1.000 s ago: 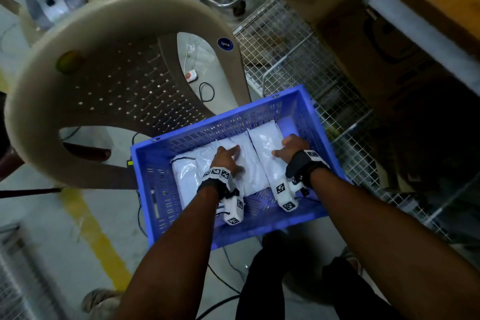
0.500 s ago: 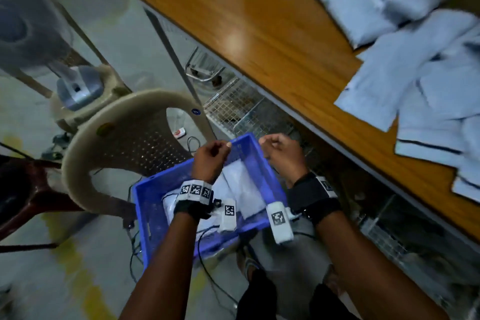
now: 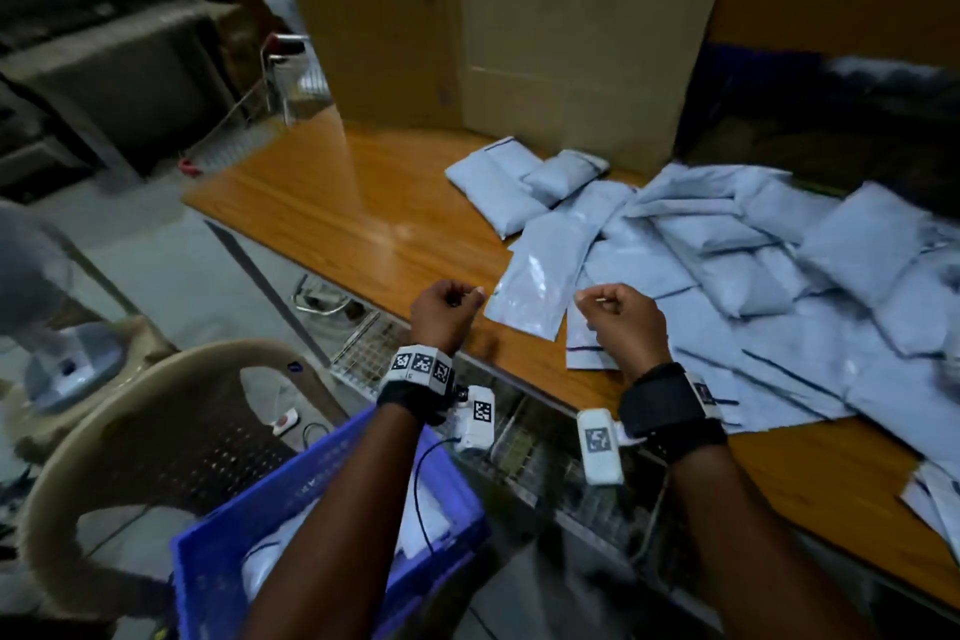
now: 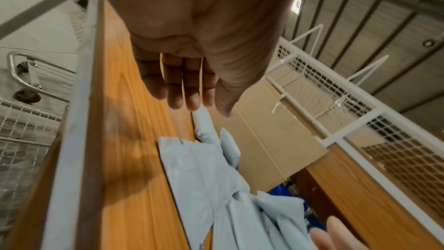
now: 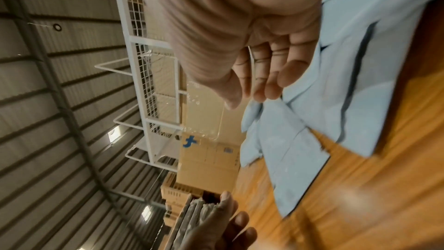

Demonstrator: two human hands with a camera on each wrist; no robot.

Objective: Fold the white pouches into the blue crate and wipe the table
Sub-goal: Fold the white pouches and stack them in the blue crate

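Observation:
A pile of white pouches point(image 3: 727, 265) covers the right part of the wooden table point(image 3: 332, 203), with one flat pouch point(image 3: 535, 276) nearest me. My left hand point(image 3: 447, 312) hangs over the table's near edge, fingers loosely curled and holding nothing. My right hand point(image 3: 621, 317) hovers just above the pile's near edge, also loosely curled and empty. The blue crate point(image 3: 218, 582) sits low at the bottom left under my left forearm, with white pouches point(image 3: 421, 509) inside. In the wrist views the left hand point(image 4: 190, 90) and right hand point(image 5: 261, 79) show relaxed fingers above pouches point(image 4: 199, 174) point(image 5: 288, 149).
A tall cardboard box point(image 3: 498, 42) stands at the back of the table behind the pile. A beige plastic chair point(image 3: 130, 431) is beside the crate, and a fan point(image 3: 52, 327) stands at far left. A wire mesh rack point(image 3: 374, 348) sits under the table edge.
Both hands have left the pouches in the crate and risen to the table's near edge. The view has swung from the crate up to the table and the pile.

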